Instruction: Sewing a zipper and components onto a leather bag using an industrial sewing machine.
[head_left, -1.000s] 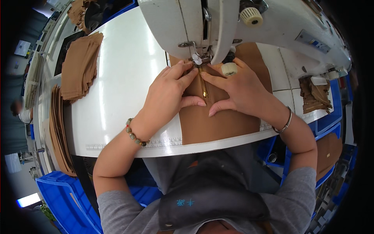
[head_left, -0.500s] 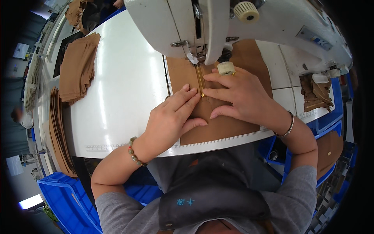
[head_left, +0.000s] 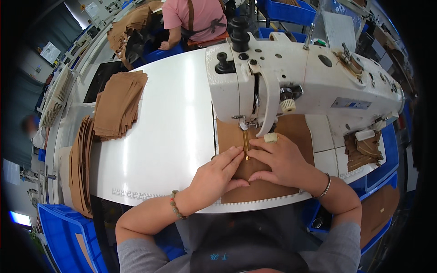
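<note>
A brown leather-like panel (head_left: pixel 261 194) lies flat under the sewing machine (head_left: pixel 291 68). A gold-toothed zipper (head_left: pixel 246 142) runs down the panel from the presser foot (head_left: pixel 245 126), its pull at the near end. My left hand (head_left: pixel 217 175) lies on the panel left of the zipper, fingers stretched out, tips close to the pull. On the zipper's other side my right hand (head_left: pixel 286 163) rests with fingers spread, pressing the panel. Both thumbs point inward, nearly meeting below the pull. The machine's cream knob hides part of the right hand's fingers.
Stacked brown pieces (head_left: pixel 119 107) lie at the table's left, with more pieces (head_left: pixel 81 168) hanging over the edge. Brown scraps (head_left: pixel 363 150) sit at the right. Blue bins (head_left: pixel 68 236) flank the table. A person in pink (head_left: pixel 193 18) sits beyond it.
My view has tilted up, so more of the machine and the person beyond show. Both hands remain on the panel beside the zipper, in nearly the same pose.
</note>
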Available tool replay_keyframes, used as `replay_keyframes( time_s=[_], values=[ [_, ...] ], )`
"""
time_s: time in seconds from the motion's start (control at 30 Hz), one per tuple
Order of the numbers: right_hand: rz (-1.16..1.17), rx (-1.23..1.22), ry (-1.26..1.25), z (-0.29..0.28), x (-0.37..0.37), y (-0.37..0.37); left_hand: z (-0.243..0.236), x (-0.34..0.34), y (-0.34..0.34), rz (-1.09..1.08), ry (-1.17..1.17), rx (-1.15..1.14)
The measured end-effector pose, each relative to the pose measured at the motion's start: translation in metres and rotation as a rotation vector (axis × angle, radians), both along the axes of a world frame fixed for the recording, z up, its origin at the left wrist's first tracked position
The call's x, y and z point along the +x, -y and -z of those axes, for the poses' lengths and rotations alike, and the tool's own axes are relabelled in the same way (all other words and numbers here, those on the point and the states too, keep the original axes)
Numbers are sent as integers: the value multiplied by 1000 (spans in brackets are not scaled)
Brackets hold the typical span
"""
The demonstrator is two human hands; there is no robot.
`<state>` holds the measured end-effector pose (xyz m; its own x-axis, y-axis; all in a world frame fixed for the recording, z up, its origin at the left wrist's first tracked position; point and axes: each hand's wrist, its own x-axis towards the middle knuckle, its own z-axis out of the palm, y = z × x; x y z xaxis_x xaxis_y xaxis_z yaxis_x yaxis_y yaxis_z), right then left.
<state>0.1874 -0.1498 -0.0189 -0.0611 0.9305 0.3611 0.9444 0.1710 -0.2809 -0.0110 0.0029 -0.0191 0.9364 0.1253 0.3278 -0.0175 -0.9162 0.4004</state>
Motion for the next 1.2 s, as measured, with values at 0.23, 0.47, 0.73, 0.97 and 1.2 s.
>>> replay_keyframes(
  time_s=[0.23,0.47,0.73,0.97,1.2],
  values=[
    [-6,4,7,2,-2,-2,4,0,1,15,1,-4],
    [-13,-40,4,-3,-2,-1,6,1,1,66,-41,65],
    [-13,-74,35,-5,-3,0,-1,6,-8,128,-16,130],
    [0,-93,61,-3,-3,1,0,7,-9,116,48,152],
    [2,-85,66,-2,-4,1,3,7,-13,144,68,132]
  ],
)
